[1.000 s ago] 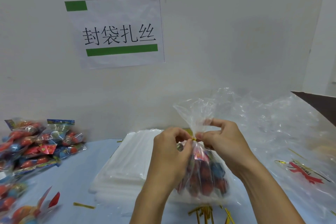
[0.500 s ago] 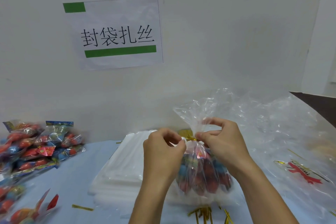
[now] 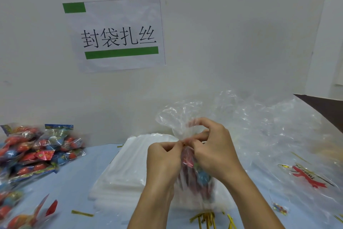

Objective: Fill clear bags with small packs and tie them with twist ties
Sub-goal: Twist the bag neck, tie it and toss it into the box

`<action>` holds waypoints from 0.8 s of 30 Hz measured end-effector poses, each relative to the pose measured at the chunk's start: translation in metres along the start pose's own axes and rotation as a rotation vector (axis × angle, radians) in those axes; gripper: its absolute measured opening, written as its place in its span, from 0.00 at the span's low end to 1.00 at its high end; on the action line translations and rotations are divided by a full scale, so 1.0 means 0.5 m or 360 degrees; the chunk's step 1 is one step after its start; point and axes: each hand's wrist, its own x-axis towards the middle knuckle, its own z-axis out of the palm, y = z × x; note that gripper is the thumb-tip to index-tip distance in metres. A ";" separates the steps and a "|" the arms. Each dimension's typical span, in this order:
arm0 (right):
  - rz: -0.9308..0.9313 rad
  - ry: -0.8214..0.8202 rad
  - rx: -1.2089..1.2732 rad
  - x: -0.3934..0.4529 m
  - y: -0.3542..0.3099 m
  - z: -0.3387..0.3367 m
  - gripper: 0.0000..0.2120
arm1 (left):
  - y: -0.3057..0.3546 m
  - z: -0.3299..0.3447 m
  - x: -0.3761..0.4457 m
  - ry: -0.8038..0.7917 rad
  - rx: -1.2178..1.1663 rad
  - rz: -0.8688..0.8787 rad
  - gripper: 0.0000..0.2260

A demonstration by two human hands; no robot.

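A person's left hand and right hand both pinch a gold twist tie at the gathered neck of a clear bag holding colourful small packs, upright on a stack of flat bags on the blue counter; loose packs lie left

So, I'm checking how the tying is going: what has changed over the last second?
The left hand and right hand have drawn close together at the neck of the filled bag, both pinching the gold twist tie, now almost hidden. The bag top leans further left. The loose packs, flat bag stack and spare ties stayed put.
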 end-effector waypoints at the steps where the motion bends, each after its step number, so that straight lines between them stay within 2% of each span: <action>1: 0.0002 0.0011 0.0001 0.001 0.001 0.002 0.19 | -0.001 0.003 0.000 0.0038 0.0005 0.0035 0.16; 4: 0.0014 0.0054 -0.0014 0.003 0.003 0.006 0.19 | -0.003 0.017 0.000 0.0286 0.0250 0.0269 0.11; 7: 0.0044 0.0085 0.0021 0.003 0.004 0.006 0.17 | -0.001 0.031 -0.009 0.0424 0.0411 0.0577 0.12; 9: 0.0128 0.0124 0.0116 0.007 0.006 0.000 0.16 | -0.007 0.030 -0.006 0.0372 0.0465 0.0818 0.11; 12: 0.0355 0.0240 0.0391 0.018 0.012 -0.016 0.14 | -0.019 0.015 0.005 0.0152 0.0583 0.1178 0.07; 14: 0.0488 0.0253 0.0585 0.022 0.015 -0.028 0.11 | -0.021 0.007 0.009 0.0021 0.0628 0.1347 0.08; 17: 0.0578 0.0199 0.0677 0.021 0.017 -0.041 0.08 | -0.024 0.005 0.011 -0.0108 0.0721 0.1551 0.09; 20: 0.0585 0.0163 0.0698 0.021 0.017 -0.045 0.05 | -0.027 0.005 0.012 -0.0090 0.0752 0.1548 0.09; 24: 0.0605 0.0172 0.0729 0.023 0.020 -0.043 0.06 | -0.015 0.020 0.000 0.0010 0.0373 0.1056 0.08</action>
